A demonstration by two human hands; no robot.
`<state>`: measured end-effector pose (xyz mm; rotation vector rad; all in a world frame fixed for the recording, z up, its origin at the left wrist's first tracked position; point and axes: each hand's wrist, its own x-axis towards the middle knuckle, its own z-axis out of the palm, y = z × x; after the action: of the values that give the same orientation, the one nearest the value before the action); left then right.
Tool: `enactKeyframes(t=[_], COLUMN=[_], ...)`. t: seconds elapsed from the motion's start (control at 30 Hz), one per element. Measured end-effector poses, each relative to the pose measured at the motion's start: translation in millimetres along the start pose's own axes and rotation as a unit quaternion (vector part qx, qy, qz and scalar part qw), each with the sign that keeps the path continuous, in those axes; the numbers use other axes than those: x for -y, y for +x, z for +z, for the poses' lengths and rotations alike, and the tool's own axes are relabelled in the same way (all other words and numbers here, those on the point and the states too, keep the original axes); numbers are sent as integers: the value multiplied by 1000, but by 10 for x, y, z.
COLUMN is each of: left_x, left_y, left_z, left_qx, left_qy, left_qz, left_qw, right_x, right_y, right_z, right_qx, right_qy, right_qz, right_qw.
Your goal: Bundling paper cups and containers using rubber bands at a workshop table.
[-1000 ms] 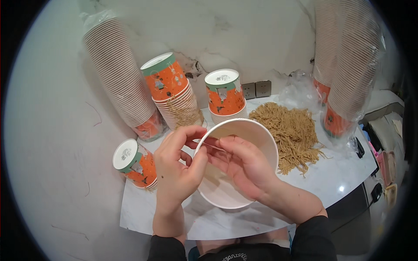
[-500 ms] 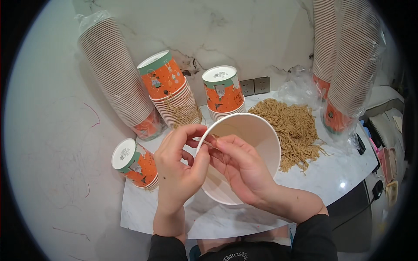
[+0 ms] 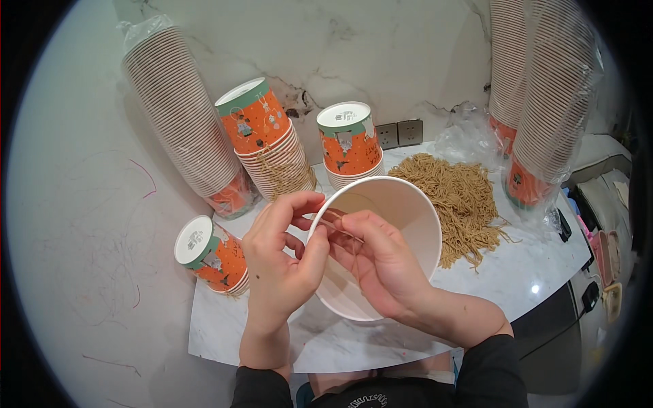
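A large white-lined paper bucket [image 3: 416, 228] stands tilted in front of me, its open mouth facing up towards me. My left hand [image 3: 282, 248] is closed on the bucket's left rim, thumb inside the mouth and fingers around the outer edge. Inside the mouth, close to that rim, my right hand [image 3: 388, 265] pinches a thin tan string [image 3: 355, 250], which runs past its fingertips and hangs across the palm. Where the string meets the rim is partly hidden by my fingers. Right of the bucket lies a heap of tan strings [image 3: 452, 204].
Upturned orange-and-green paper buckets stand in stacks at the near left [image 3: 211, 255], back left [image 3: 262, 132] and back middle [image 3: 350, 143]. Tall plastic-wrapped stacks rise at far left [image 3: 180, 115] and far right [image 3: 551, 102]. A wall socket [image 3: 398, 134] sits behind the marble-look table [image 3: 326, 353].
My right fingertips have shifted slightly, and more of the string now shows across the right palm. My left hand keeps its hold on the rim.
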<state>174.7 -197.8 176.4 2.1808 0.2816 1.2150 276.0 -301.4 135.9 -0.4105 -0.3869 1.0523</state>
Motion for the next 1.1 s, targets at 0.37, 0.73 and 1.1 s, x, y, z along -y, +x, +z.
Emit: enactKeyframes(t=[0.37, 0.73, 1.1], left_x=[6, 0, 50], left_y=[-7, -10, 34], left_z=[-2, 0, -86], left_qx=[2, 0, 86], left_qy=[0, -9, -12], left_qz=[4, -2, 45], left_qw=[1000, 1000, 995], right_x=[-20, -48, -18], right_y=[1, 21, 19], right_z=[-22, -33, 9], right_qx=[-5, -6, -27], right_qy=[-2, 4, -30], right_qz=[1, 6, 7], right_qw=[1000, 1000, 999])
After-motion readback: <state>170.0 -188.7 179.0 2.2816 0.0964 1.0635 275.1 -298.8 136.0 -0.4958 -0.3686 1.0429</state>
